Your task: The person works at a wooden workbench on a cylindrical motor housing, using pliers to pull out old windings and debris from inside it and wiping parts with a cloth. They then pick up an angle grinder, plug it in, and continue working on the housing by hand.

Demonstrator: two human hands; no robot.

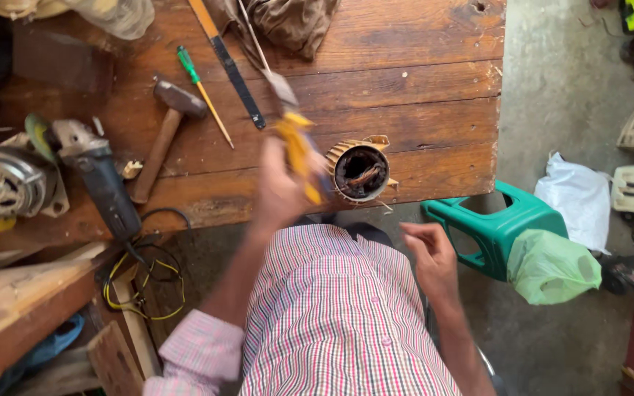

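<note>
Overhead, the left hand [282,192] was raised above the near edge of the wooden workbench [420,81], fingers wrapped around the yellow handles of a pair of pliers [296,143]. Motion blur softened the tool; its grey nose pointed away from the body, and whether the nose was biting on anything could not be told. Just right of that hand a motor stator [361,172] lay on its side at the bench edge, open bore facing the camera, copper windings visible inside and tan insulation paper sticking out around the rim. The pliers handles appeared to be touching or just beside the stator's left rim; contact could not be confirmed.

The right hand [427,253] hung below the bench edge, in front of the checked shirt, fingers loosely curled, holding nothing, near the stator but apart from it.

On the bench to the left: a hammer [164,136], a green-handled screwdriver [201,88] and an angle grinder [97,172]. A green plastic stool [489,224] stood on the floor at right.
</note>
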